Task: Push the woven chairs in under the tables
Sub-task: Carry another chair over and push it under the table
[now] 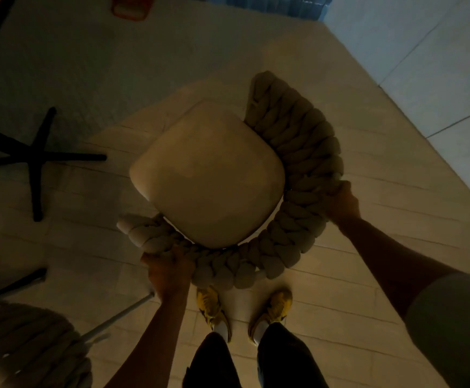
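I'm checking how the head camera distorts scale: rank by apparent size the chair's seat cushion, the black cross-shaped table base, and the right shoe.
1. Seat cushion, clearly largest.
2. Black cross-shaped table base, though it sits lower and farther, so it reads small.
3. Right shoe, smallest.

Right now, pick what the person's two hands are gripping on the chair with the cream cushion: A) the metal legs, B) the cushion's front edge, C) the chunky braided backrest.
C: the left hand and right hand each close a grip on the chunky beige braided backrest, on either side of the cream seat cushion.
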